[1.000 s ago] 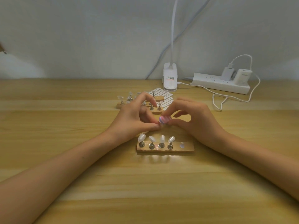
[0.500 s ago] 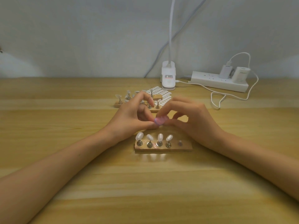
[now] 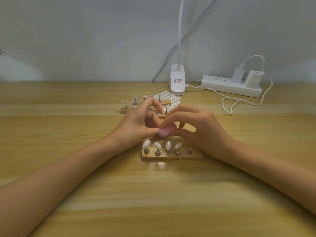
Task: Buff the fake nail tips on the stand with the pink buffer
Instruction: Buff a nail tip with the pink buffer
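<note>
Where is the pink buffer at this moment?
Head view, centre: the pink buffer sits where the fingertips of the left hand and right hand meet, just behind the near wooden stand holding four nail tips.

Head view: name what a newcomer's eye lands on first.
The left hand and right hand meet fingertip to fingertip at a blurred pink buffer, mid-table. Nearer the camera, a wooden stand holds four white nail tips, with its rightmost spot bare. A white power strip lies back right.
</note>
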